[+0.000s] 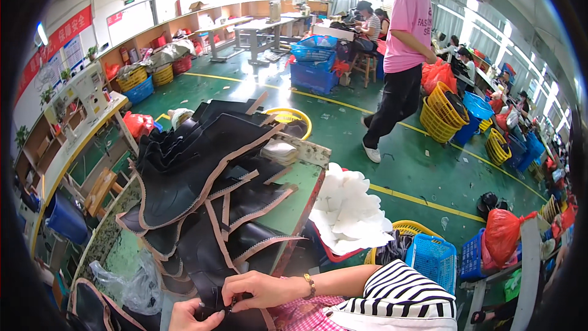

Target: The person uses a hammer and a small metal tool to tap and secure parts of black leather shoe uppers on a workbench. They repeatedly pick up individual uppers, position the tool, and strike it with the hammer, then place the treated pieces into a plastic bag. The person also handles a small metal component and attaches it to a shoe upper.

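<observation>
At the lower edge, my left hand [191,317] pinches the edge of a black leather piece [209,289]. My right hand [260,289], wearing a beaded bracelet [310,286], closes its fingertips on the same piece from the right. The two hands almost meet there, and a small dark bit between the fingertips is too small to name. Just beyond lies a heap of black leather pieces [190,159] with tan zigzag-cut edging, piled on a green-topped table [306,187]. A crumpled clear plastic bag [142,285] rests left of my hands, near more edged leather [92,309].
White cut pieces [346,211] fill a red bin right of the table. A blue basket [432,257] and a yellow basket [411,228] stand beside it. A person in a pink shirt [411,21] walks on the green floor [343,141]. Wooden shelving [67,147] runs along the left.
</observation>
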Motion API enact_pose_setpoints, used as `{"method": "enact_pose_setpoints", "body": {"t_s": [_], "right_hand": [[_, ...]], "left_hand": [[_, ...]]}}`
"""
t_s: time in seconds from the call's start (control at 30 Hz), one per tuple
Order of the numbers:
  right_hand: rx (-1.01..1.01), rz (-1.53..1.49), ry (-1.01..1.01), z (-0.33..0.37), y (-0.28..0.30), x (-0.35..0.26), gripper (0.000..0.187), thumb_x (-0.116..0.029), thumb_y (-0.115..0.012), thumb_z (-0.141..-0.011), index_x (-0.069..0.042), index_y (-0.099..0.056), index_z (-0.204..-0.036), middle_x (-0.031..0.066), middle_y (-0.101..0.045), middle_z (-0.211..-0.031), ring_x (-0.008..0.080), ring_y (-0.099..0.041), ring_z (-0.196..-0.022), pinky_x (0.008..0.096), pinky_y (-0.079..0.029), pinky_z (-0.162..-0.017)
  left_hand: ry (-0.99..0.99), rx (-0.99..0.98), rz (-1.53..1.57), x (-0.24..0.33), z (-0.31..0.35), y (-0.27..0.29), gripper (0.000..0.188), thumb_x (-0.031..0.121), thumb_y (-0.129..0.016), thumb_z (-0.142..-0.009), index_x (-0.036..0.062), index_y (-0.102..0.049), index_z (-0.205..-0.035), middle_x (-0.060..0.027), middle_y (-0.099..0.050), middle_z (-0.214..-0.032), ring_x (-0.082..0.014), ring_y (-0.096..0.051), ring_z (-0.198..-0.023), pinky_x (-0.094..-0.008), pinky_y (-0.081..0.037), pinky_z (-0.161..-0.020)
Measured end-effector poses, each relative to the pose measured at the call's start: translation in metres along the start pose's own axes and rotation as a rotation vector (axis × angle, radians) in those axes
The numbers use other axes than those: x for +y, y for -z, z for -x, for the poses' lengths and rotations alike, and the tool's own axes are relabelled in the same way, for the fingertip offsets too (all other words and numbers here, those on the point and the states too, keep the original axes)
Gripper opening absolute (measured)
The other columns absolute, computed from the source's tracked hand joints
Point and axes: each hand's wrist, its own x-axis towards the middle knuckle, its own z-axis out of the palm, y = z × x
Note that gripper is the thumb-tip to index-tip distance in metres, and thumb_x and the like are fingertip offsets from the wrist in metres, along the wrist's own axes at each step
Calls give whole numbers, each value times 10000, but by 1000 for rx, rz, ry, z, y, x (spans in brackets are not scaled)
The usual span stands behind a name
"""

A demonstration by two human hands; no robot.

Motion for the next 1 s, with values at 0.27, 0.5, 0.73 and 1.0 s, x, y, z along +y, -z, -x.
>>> {"method": "enact_pose_setpoints", "body": {"t_s": [0.27,0.5,0.73,1.0], "right_hand": [[-49,215,84,-4,6,-10,172,-19,-665,-770,-18,-554,-902,92,-589,-832,273,-597,-722,345,-453,-597],[-46,148,157,-8,3,-2,168,19,-664,-745,-12,-555,-869,107,-603,-818,285,-606,-737,354,-460,-617],[-31,150,147,-4,8,-15,176,11,-675,-740,-25,-564,-871,75,-580,-817,229,-609,-689,321,-460,-582],[33,112,222,-10,24,-31,154,-21,-719,-703,-18,-605,-808,68,-589,-765,192,-602,-675,287,-473,-590]], "left_hand": [[-17,-5,-101,-6,-4,-3,222,109,-685,-837,-30,-631,-1001,-18,-644,-855,-97,-558,-738,-256,-461,-663],[-3,-53,17,-16,-5,0,212,97,-665,-857,-27,-621,-1024,-26,-641,-874,-108,-566,-754,-251,-460,-676],[-21,-40,-13,-6,-4,-1,213,45,-695,-817,-24,-626,-1006,-37,-646,-884,-107,-574,-764,-254,-471,-687],[-55,91,-127,50,-2,-16,239,21,-731,-758,-29,-626,-967,-29,-645,-784,-83,-549,-669,-247,-453,-596]]}}
